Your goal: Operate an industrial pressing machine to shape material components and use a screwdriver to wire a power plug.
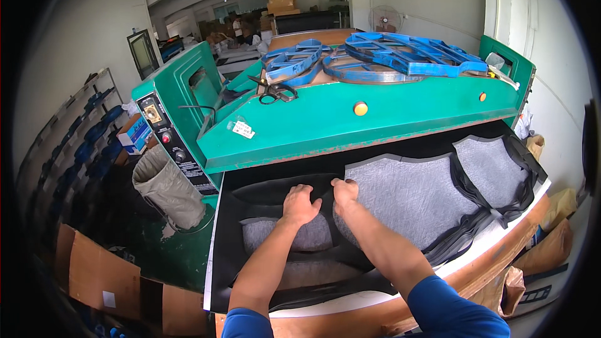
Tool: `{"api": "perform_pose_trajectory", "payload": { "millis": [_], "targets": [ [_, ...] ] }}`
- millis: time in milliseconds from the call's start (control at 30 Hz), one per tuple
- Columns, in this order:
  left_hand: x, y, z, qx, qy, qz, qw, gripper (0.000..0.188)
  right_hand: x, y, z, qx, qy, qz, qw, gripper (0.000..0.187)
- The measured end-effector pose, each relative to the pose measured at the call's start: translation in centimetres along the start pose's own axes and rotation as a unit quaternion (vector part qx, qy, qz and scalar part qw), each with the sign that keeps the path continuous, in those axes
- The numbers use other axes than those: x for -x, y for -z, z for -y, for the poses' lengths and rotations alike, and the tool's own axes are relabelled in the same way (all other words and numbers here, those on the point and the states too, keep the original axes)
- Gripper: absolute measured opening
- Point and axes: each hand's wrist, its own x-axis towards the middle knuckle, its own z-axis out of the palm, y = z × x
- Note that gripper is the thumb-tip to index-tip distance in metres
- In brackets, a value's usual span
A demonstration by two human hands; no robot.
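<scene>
The black sheet (344, 247) is being borne by a white board (498, 231) in front of the green machine (300, 125), and both hands are being kept close together over its middle. By the right hand (345, 194), with its fingers curled shut, a strip of the sheet is being gripped just beside the left edge of the large grey panel (404, 194); most of the sheet's grey area is thus being left to the right of that grip. By the left hand (302, 204), the sheet is being touched just above the smaller grey patch (263, 231); its fingers are being bent downward, their tips are being hidden, and whether anything is being pinched there cannot be told. Between the two hands, only a narrow dark stretch is being shown. Farther right, the large panel is being bordered by bunched black strips (460, 231), well apart from both hands. Beyond the sheet, blue frames (413, 53) are being carried on top of the machine, with black-handled scissors (273, 91) being supported near its left end.
</scene>
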Motion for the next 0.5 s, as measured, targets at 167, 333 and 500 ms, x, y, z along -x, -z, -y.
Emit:
{"api": "perform_pose_trajectory", "payload": {
  "millis": [167, 333, 500],
  "targets": [
    [-0.6, 0.0, -0.4, -0.026, 0.022, 0.023, 0.999, 0.042, -0.3, -0.3, 0.5, 0.036, -0.03, 0.014, 0.999, 0.042],
    [-0.9, 0.2, -0.3, -0.037, 0.029, 0.029, 0.998, 0.044, -0.3, -0.1, 1.8, 0.05, -0.069, 0.052, 0.995, 0.028],
    [-1.9, 0.3, -0.7, -0.039, 0.032, 0.04, 0.998, 0.046, -3.0, -0.1, 0.1, 0.06, -0.072, 0.089, 0.992, 0.031]
  ]
}}
